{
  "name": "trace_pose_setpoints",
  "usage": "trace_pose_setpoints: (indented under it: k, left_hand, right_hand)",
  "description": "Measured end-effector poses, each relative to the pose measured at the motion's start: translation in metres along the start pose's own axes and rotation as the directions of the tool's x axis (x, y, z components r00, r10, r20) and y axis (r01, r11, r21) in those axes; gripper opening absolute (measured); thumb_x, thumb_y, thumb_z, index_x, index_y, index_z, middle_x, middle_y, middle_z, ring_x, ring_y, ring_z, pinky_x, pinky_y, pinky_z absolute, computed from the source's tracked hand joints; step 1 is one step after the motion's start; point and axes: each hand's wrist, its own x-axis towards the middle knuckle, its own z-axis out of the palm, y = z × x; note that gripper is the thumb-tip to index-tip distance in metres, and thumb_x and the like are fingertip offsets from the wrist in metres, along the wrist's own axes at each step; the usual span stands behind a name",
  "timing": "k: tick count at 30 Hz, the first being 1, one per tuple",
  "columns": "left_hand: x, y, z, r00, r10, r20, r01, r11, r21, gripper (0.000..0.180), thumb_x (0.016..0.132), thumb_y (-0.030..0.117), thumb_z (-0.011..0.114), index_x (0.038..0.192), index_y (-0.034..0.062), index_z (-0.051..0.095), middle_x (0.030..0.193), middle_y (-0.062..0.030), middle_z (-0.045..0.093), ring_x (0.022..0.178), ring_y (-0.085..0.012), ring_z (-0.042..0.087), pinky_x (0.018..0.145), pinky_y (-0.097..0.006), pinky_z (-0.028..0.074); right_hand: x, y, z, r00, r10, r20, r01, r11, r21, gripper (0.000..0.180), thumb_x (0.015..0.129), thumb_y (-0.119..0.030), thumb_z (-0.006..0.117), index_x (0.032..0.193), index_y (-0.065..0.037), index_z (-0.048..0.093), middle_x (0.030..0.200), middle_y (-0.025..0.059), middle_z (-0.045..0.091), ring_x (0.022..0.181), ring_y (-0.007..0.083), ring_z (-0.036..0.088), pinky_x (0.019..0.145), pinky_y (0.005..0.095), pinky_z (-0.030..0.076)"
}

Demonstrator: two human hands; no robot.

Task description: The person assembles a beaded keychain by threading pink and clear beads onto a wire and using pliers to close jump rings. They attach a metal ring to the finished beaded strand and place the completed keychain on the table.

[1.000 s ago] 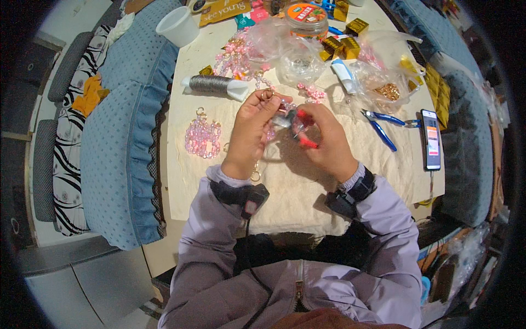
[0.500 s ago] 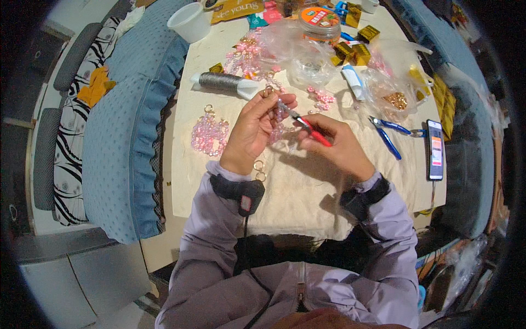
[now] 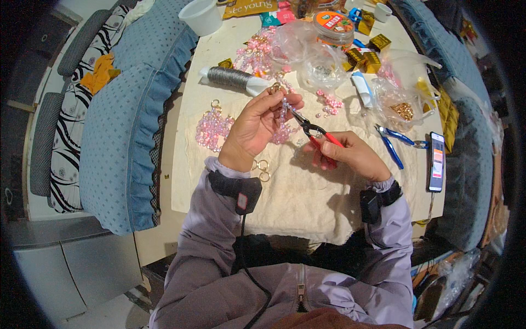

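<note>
Our left hand [image 3: 257, 126] pinches the top of a pink and clear beaded strand [image 3: 284, 130] between thumb and fingers, with a gold ring [image 3: 275, 88] standing at the fingertips. Our right hand [image 3: 350, 153] is curled round the red handles of a small pair of pliers [image 3: 315, 130], whose dark tips point up toward ten o'clock and meet the strand beside our left fingers. We cannot tell whether the tips grip a bead, a link or the thread.

The step in hand looks to be fine plier work near the strand's upper end. We judge that the next move calls for a steady left pinch and a small, light squeeze of the handles, so that no bead cracks.

From the hands outward, two more gold rings [image 3: 264, 170] lie at seven o'clock on a cream cloth [image 3: 307, 203], and a pink beaded piece [image 3: 212, 129] lies at nine. A spool of grey thread [image 3: 233, 78] sits at ten, a heap of pink beads [image 3: 255, 52] at eleven. A pink bead cluster [image 3: 329, 102] is between one and two, a white tube [image 3: 361, 89] at two. Blue pliers [image 3: 390, 145] rest at three, and beyond them a phone [image 3: 436, 162] lies on the worktop [image 3: 186, 181].
</note>
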Motion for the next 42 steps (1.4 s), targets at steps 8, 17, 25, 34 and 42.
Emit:
trace_pose_setpoints:
  k: [8,17,25,34,42]
  left_hand:
    - [-0.001,-0.002,0.003,0.998,-0.016,0.065,0.017,1.000,-0.005,0.020,0.097,0.014,0.062,0.113,0.0032,0.063,0.105,-0.0159,0.070,0.108,-0.0272,0.066,0.090,-0.033,0.050]
    - [0.000,-0.003,0.003,0.994,-0.034,0.108,0.034,0.999,0.004,0.019,0.097,0.015,0.061,0.113,0.0031,0.062,0.106,-0.0166,0.069,0.105,-0.0248,0.066,0.091,-0.032,0.050]
    - [0.000,-0.003,0.007,0.992,-0.035,0.121,0.030,0.999,0.037,0.022,0.100,0.017,0.056,0.116,0.0023,0.061,0.110,-0.0165,0.068,0.108,-0.0232,0.064,0.092,-0.033,0.050]
    - [0.004,-0.013,-0.001,0.960,-0.123,0.253,0.136,0.990,-0.034,0.030,0.102,0.028,0.056,0.117,0.0028,0.060,0.116,-0.0145,0.065,0.105,-0.0180,0.062,0.089,-0.030,0.050]
    - [0.007,-0.018,-0.005,0.982,-0.060,0.177,0.063,0.998,-0.015,0.030,0.100,0.028,0.060,0.117,0.0031,0.060,0.103,-0.0094,0.068,0.095,-0.0150,0.063,0.083,-0.028,0.051]
  right_hand:
    - [0.000,-0.001,0.002,1.000,0.026,0.006,-0.026,1.000,-0.002,0.056,0.094,-0.050,0.063,0.116,0.001,0.069,0.085,0.0024,0.068,0.072,0.0071,0.057,0.065,0.0209,0.044]
    - [0.000,0.000,0.001,1.000,0.003,-0.016,-0.003,1.000,-0.019,0.055,0.094,-0.050,0.062,0.114,0.000,0.070,0.083,0.0015,0.067,0.069,0.0058,0.054,0.062,0.0205,0.043]
    - [0.002,0.001,0.005,0.990,0.039,-0.136,-0.032,0.998,0.049,0.043,0.093,-0.045,0.068,0.103,-0.003,0.074,0.071,-0.0044,0.058,0.060,0.0032,0.048,0.053,0.0199,0.036]
    - [0.003,0.002,0.006,0.986,-0.028,-0.163,0.035,0.999,0.035,0.045,0.095,-0.042,0.066,0.104,0.001,0.071,0.068,-0.0052,0.052,0.057,0.0029,0.042,0.051,0.0200,0.031]
    - [0.006,0.004,0.011,0.984,-0.008,-0.180,0.020,0.998,0.062,0.045,0.095,-0.043,0.065,0.103,0.001,0.071,0.068,-0.0045,0.051,0.057,0.0035,0.041,0.051,0.0204,0.030]
